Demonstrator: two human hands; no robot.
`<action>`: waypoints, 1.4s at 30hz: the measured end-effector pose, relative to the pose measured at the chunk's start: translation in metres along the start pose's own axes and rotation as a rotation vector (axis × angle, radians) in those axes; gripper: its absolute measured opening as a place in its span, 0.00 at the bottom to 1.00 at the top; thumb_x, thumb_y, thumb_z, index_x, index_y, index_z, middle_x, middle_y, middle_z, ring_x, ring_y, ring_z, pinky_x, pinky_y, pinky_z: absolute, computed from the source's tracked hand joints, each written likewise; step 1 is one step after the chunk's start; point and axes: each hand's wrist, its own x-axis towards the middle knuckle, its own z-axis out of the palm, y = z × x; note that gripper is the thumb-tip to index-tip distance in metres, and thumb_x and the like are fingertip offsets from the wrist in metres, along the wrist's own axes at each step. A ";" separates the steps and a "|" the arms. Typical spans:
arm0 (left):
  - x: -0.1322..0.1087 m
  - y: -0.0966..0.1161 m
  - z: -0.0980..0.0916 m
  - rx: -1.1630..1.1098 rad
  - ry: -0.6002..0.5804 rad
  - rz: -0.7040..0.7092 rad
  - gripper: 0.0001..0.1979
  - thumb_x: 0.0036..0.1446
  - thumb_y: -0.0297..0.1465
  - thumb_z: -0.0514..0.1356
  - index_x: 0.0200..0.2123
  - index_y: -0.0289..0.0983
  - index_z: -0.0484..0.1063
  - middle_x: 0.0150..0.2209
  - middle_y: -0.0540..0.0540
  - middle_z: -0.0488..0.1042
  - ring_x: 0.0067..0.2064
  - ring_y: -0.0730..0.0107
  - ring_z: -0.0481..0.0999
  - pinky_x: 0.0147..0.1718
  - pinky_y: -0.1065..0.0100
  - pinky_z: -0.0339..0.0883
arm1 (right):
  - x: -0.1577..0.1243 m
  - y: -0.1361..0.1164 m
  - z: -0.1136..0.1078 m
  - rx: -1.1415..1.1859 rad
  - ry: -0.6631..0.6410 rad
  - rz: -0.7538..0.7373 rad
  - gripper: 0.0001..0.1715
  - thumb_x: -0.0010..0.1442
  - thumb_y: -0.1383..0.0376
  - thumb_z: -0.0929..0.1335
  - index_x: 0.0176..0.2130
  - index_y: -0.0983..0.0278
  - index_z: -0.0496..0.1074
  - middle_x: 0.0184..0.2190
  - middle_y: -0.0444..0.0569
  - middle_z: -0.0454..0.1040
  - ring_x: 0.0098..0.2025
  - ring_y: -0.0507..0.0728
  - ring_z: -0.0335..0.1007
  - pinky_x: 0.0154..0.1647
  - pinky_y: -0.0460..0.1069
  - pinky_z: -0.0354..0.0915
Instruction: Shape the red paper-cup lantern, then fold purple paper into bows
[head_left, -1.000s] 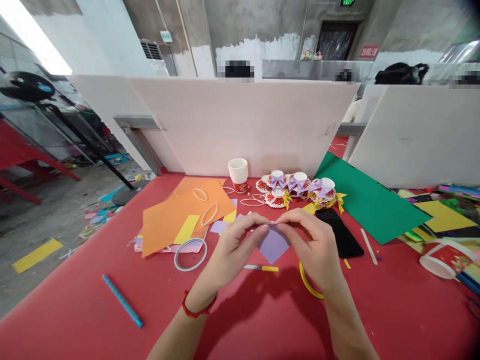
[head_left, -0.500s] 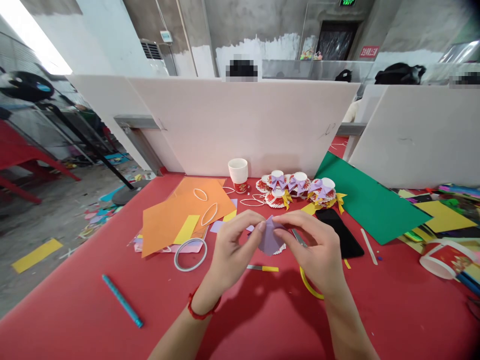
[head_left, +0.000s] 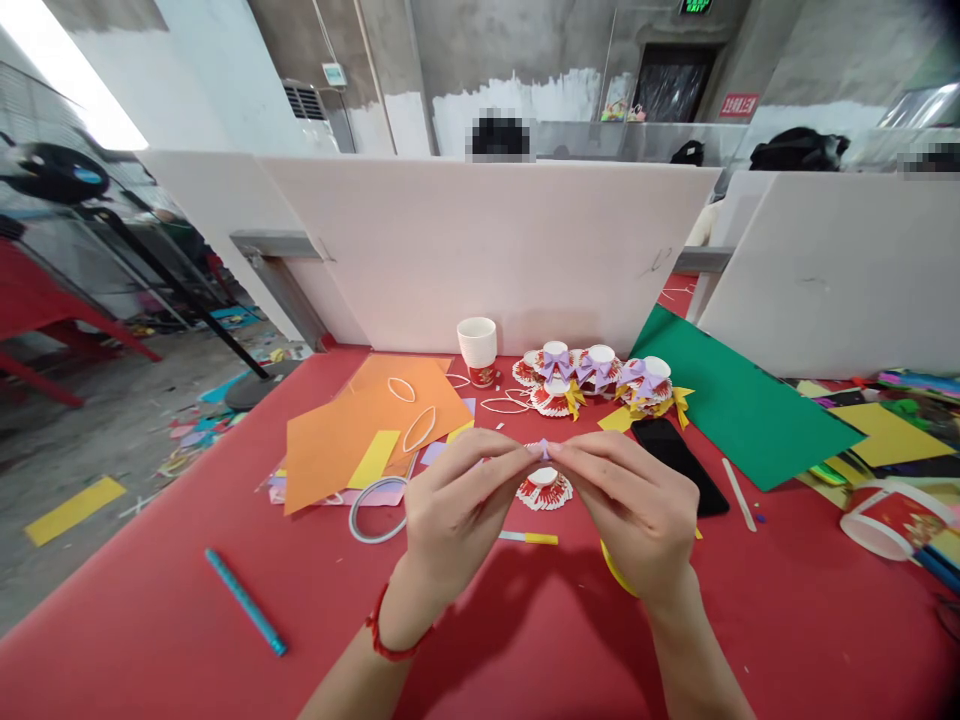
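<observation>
Between the fingertips of both hands is a small piece of purple paper point(head_left: 545, 451), mostly covered by the fingers. My left hand point(head_left: 469, 500), with a red bracelet at its wrist, pinches the paper from the left. From the right, my right hand point(head_left: 637, 505) pinches it too. Just below the fingertips, a red and white paper-cup flower point(head_left: 545, 492) lies on the table. A craft knife point(head_left: 540, 538) with a yellow handle is close beneath it. Part of a yellow ring point(head_left: 616, 570), perhaps a tape roll, shows beside my right hand.
Finished cup flowers with purple bows point(head_left: 598, 370) stand behind my hands, near stacked paper cups point(head_left: 478, 350). Orange sheets point(head_left: 337, 440), a grey tape ring point(head_left: 358, 527) and a blue pen point(head_left: 244, 602) lie left. A black phone point(head_left: 679, 460), green sheet point(head_left: 742, 410) and tipped cup point(head_left: 877, 520) are right.
The purple paper was spread out as a visible flat piece; now it is squeezed small between the fingertips. Both hands have closed in on it, and the cup flower below shows more.
</observation>
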 end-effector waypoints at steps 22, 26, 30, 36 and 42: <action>0.004 0.015 0.006 -0.782 -0.101 -0.822 0.10 0.56 0.35 0.66 0.25 0.38 0.80 0.25 0.48 0.76 0.29 0.70 0.72 0.30 0.69 0.68 | -0.008 -0.004 -0.005 -0.401 0.101 -0.395 0.14 0.63 0.79 0.67 0.41 0.65 0.79 0.31 0.46 0.78 0.30 0.53 0.69 0.32 0.52 0.64; 0.002 0.011 0.011 -0.683 0.001 -0.907 0.12 0.54 0.32 0.67 0.20 0.37 0.77 0.22 0.50 0.73 0.27 0.73 0.68 0.28 0.72 0.65 | 0.000 0.001 0.001 -0.380 0.079 -0.375 0.11 0.60 0.77 0.70 0.40 0.63 0.77 0.30 0.45 0.76 0.30 0.53 0.68 0.35 0.52 0.65; 0.003 0.007 0.013 -0.591 0.050 -0.819 0.10 0.53 0.30 0.66 0.20 0.36 0.75 0.22 0.49 0.72 0.28 0.72 0.69 0.29 0.71 0.66 | 0.008 0.001 0.006 -0.142 0.112 0.021 0.21 0.55 0.70 0.75 0.48 0.56 0.74 0.45 0.49 0.75 0.43 0.58 0.73 0.43 0.54 0.71; 0.005 0.005 0.014 -0.474 0.085 -0.704 0.11 0.52 0.28 0.65 0.19 0.36 0.70 0.21 0.51 0.69 0.25 0.73 0.66 0.26 0.72 0.64 | 0.009 -0.005 0.010 0.368 0.011 0.638 0.26 0.55 0.70 0.72 0.52 0.56 0.68 0.24 0.37 0.73 0.27 0.52 0.73 0.31 0.48 0.71; 0.002 0.001 0.015 -0.436 0.044 -0.740 0.14 0.57 0.34 0.63 0.21 0.37 0.71 0.21 0.50 0.68 0.25 0.72 0.65 0.26 0.70 0.62 | 0.009 -0.007 0.009 0.442 0.022 0.753 0.21 0.50 0.69 0.73 0.45 0.59 0.70 0.18 0.34 0.70 0.22 0.51 0.69 0.26 0.46 0.68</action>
